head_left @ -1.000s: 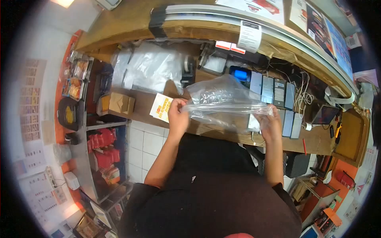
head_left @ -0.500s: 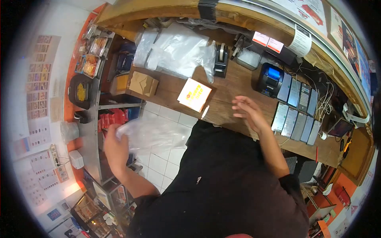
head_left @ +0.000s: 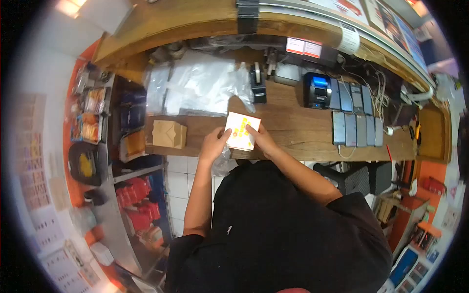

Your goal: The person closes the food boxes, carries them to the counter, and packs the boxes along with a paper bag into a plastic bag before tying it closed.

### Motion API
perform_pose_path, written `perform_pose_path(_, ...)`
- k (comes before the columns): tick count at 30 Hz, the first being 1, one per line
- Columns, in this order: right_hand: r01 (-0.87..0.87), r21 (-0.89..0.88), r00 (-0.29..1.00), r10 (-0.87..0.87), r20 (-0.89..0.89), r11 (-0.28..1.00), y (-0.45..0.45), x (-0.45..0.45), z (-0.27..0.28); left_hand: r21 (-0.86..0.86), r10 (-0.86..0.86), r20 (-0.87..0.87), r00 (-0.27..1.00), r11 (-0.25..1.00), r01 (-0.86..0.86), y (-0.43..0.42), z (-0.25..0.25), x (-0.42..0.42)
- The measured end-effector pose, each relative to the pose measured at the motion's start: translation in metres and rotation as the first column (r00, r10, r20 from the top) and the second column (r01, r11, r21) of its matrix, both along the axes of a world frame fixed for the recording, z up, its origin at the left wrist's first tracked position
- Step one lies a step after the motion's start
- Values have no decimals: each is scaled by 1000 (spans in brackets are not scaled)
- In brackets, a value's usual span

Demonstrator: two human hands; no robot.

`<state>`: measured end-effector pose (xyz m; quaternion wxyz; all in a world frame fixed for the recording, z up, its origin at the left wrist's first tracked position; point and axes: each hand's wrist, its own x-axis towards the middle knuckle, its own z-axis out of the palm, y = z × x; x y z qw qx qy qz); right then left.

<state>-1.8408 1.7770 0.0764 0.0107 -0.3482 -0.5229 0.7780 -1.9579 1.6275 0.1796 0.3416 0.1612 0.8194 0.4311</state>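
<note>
Gripping a white packet (head_left: 242, 139), fingers (head_left: 253, 131) flank it near the counter edge (head_left: 361, 156).

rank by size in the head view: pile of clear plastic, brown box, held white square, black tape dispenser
1. Pile of clear plastic
2. Brown box and held white square: too alike to rank, and the square may be nearer the camera
3. Black tape dispenser

Brought the left hand (head_left: 214, 144) back from the left and the right hand (head_left: 264, 141) across from the right. Closed both on the white packet (head_left: 241, 136) with yellow print, untouched a half-second earlier. Drew in the clear plastic bag (head_left: 223, 163), first stretched between both hands, then held out left; now crumpled just below the left hand.
</note>
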Motion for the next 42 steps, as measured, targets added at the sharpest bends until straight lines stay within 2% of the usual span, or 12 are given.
perform_pose_path(1,14,-13,1000,-14,-5,1000,-2,4,-11,-91,-61,-31,998,994,58,-1,6,2)
perform_pose_path(5,90,-124,993,-99,-70,988,-8,10,10,77,-60,4,998,995,60,-17,-24,1)
perform_pose_path(10,55,-303,990,-92,-110,952,-16,16,49,101,-101,336,936,992,71,-19,-37,-11)
perform_pose_path(12,74,-326,991,-105,-78,942,-19,16,53,125,-166,536,827,985,117,-17,-40,-14)
perform_pose_path(16,-43,-554,984,-62,-169,832,-19,20,27,45,-145,610,779,988,149,-11,-18,-3)
perform_pose_path(21,10,-523,986,-95,-135,852,-9,33,55,281,-237,494,836,954,105,-16,-51,10)
perform_pose_path(24,3,-493,994,-57,-95,870,-4,45,70,251,-284,358,890,947,201,-5,-32,20)
perform_pose_path(29,52,-552,906,-272,-325,832,4,73,50,233,-410,34,912,890,391,10,-12,28)
perform_pose_path(31,77,-512,957,-207,-202,856,15,83,29,196,-442,-144,886,865,463,20,18,33)
perform_pose_path(37,127,-738,834,-474,-283,663,36,104,64,136,-486,-285,826,833,537,41,67,37)
perform_pose_path(40,166,-720,763,-550,-339,674,50,120,35,280,-352,-252,901,865,416,38,98,17)
perform_pose_path(42,165,-654,730,-537,-422,738,67,136,28,559,-144,-63,988,815,154,22,119,-8)
